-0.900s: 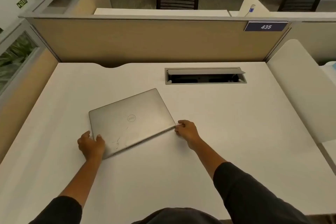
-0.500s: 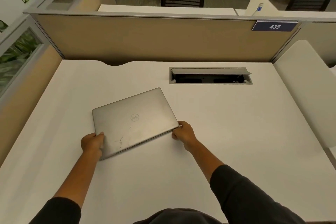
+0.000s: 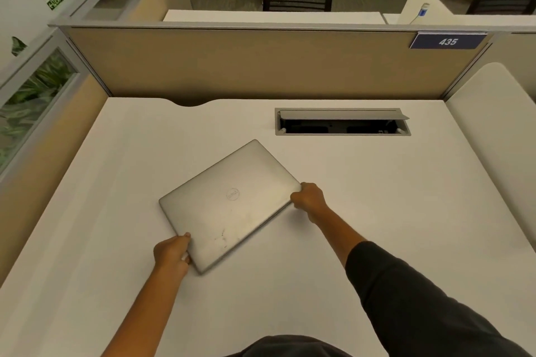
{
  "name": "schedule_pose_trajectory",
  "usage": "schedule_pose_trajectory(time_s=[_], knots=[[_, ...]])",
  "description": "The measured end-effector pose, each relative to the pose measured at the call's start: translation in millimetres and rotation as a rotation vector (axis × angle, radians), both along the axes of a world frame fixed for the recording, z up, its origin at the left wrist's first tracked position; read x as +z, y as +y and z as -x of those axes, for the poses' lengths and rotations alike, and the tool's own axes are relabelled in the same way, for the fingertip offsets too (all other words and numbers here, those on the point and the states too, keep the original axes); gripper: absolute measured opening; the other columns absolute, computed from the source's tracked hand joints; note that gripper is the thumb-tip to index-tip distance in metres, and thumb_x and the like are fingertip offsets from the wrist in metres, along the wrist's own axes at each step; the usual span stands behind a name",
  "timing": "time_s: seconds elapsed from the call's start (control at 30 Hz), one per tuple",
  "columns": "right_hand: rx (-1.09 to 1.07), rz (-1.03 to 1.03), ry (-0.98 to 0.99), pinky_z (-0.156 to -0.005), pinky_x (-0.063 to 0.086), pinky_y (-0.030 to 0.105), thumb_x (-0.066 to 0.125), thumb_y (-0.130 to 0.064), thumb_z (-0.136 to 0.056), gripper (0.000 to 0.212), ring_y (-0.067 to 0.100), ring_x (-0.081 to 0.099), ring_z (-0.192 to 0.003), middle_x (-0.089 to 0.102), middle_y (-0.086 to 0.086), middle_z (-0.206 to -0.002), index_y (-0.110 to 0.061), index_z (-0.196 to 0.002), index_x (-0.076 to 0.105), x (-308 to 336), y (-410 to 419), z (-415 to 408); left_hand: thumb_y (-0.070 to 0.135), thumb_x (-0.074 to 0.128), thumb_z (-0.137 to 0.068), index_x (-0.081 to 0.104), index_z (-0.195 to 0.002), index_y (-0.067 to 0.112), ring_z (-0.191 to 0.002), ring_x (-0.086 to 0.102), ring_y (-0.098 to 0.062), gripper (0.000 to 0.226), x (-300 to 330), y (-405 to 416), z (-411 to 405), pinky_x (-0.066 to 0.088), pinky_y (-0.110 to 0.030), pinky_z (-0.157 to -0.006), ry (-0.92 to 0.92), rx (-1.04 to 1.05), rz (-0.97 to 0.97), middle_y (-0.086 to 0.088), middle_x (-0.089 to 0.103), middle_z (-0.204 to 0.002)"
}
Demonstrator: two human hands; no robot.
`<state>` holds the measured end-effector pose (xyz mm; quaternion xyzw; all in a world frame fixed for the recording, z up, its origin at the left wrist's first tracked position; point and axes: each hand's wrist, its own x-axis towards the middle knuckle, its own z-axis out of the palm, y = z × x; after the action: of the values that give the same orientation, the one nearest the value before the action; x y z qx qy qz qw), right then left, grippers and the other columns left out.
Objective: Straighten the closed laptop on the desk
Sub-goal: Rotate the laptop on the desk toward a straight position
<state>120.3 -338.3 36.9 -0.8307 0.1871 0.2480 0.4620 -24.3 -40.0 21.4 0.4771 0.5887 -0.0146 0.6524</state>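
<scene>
A closed silver laptop [image 3: 229, 203] lies flat on the white desk [image 3: 377, 226], turned at a clear angle to the desk's edges, its far corner pointing toward the back. My left hand [image 3: 172, 253] grips its near left edge close to the front corner. My right hand [image 3: 309, 200] holds its right corner, fingers curled around the edge. Scuff marks show on the lid near my left hand.
An open cable tray [image 3: 342, 123] is sunk in the desk just behind and right of the laptop. Tan partition walls [image 3: 261, 64] close the back and left sides. A white side panel [image 3: 493, 124] rises at the right.
The laptop has turned counter-clockwise, its right corner moving away from me and its angle growing steeper. Both hands have closed on its edges and moved with it.
</scene>
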Motion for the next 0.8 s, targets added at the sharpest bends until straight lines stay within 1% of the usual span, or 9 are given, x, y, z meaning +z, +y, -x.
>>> schedule_pose_trajectory(time_s=[0.1, 0.23, 0.3, 0.37, 0.4, 0.5, 0.57, 0.67, 0.8], knots=[[0.037, 0.042, -0.035, -0.061, 0.045, 0.023, 0.056, 0.0, -0.087, 0.035, 0.026, 0.058, -0.092, 0.063, 0.013, -0.106, 0.007, -0.119, 0.067, 8, -10, -15, -0.007, 0.069, -0.093, 0.066, -0.111, -0.003, -0.095, 0.066, -0.031, 0.018, 3, -34, 15, 0.055, -0.049, -0.102, -0.024, 0.041, 0.091, -0.02, 0.067, -0.116], [0.066, 0.078, -0.054, -0.076, 0.046, 0.029, 0.055, 0.002, -0.089, 0.037, 0.026, 0.055, -0.097, 0.058, 0.012, -0.109, 0.008, -0.124, 0.061, 16, -21, -39, -0.01, 0.066, -0.093, 0.066, -0.104, -0.007, -0.102, 0.066, -0.032, 0.011, 1, -80, 30, 0.054, -0.052, -0.106, -0.03, 0.043, 0.25, -0.021, 0.067, -0.119], [0.061, 0.061, -0.046, -0.076, 0.045, 0.03, 0.054, 0.003, -0.089, 0.04, 0.026, 0.054, -0.094, 0.059, 0.016, -0.11, 0.011, -0.128, 0.059, 20, -25, -50, -0.011, 0.066, -0.092, 0.067, -0.095, -0.003, -0.091, 0.066, -0.027, 0.008, 0, -99, 33, 0.054, -0.049, -0.101, -0.046, 0.024, 0.322, -0.019, 0.068, -0.119], [0.067, 0.043, -0.031, -0.071, 0.046, 0.026, 0.053, 0.003, -0.089, 0.047, 0.026, 0.055, -0.095, 0.061, 0.021, -0.124, 0.01, -0.135, 0.056, 24, -26, -57, -0.011, 0.067, -0.09, 0.068, -0.1, -0.003, -0.092, 0.065, -0.026, 0.013, -1, -112, 34, 0.053, -0.048, -0.099, -0.06, 0.017, 0.338, -0.018, 0.068, -0.121], [0.07, 0.035, -0.021, -0.07, 0.047, 0.025, 0.053, 0.003, -0.089, 0.052, 0.026, 0.055, -0.098, 0.06, 0.021, -0.135, 0.008, -0.141, 0.054, 25, -26, -58, -0.011, 0.068, -0.09, 0.068, -0.105, -0.003, -0.098, 0.066, -0.028, 0.017, -2, -115, 34, 0.054, -0.048, -0.1, -0.059, 0.015, 0.33, -0.017, 0.068, -0.122], [0.049, 0.021, -0.027, -0.09, 0.048, 0.03, 0.053, 0.002, -0.091, 0.06, 0.029, 0.055, -0.116, 0.052, 0.019, -0.148, 0.003, -0.15, 0.047, 24, -25, -57, -0.002, 0.071, -0.091, 0.068, -0.105, 0.003, -0.116, 0.063, -0.031, 0.015, -1, -115, 34, 0.054, -0.047, -0.1, -0.067, 0.001, 0.302, -0.017, 0.069, -0.124], [-0.007, -0.009, -0.037, -0.089, 0.05, 0.032, 0.053, 0.003, -0.09, 0.05, 0.03, 0.058, -0.115, 0.055, 0.014, -0.133, -0.001, -0.14, 0.054, 20, -25, -51, 0.006, 0.072, -0.091, 0.068, -0.111, 0.006, -0.118, 0.063, -0.032, 0.019, -2, -109, 29, 0.053, -0.047, -0.102, -0.076, -0.024, 0.294, -0.017, 0.07, -0.124], [-0.189, -0.115, -0.045, -0.074, 0.048, 0.032, 0.054, 0.005, -0.085, 0.018, 0.025, 0.056, -0.09, 0.055, 0.009, -0.101, -0.005, -0.101, 0.056, 11, -23, -33, 0.013, 0.073, -0.091, 0.061, -0.137, 0.004, -0.127, 0.062, -0.037, 0.049, -4, -88, 12, 0.051, -0.05, -0.111, -0.041, -0.031, 0.171, -0.017, 0.067, -0.133], [-0.3, -0.217, -0.015, -0.102, 0.057, 0.043, 0.059, 0.002, -0.089, 0.046, 0.034, 0.067, -0.117, 0.059, 0.011, -0.115, -0.002, -0.134, 0.059, -2, -16, 1, 0.029, 0.073, -0.092, 0.051, -0.151, 0.001, -0.14, 0.051, -0.045, 0.069, -8, -40, -23, 0.047, -0.053, -0.116, 0.111, -0.102, -0.166, -0.025, 0.045, -0.158]])
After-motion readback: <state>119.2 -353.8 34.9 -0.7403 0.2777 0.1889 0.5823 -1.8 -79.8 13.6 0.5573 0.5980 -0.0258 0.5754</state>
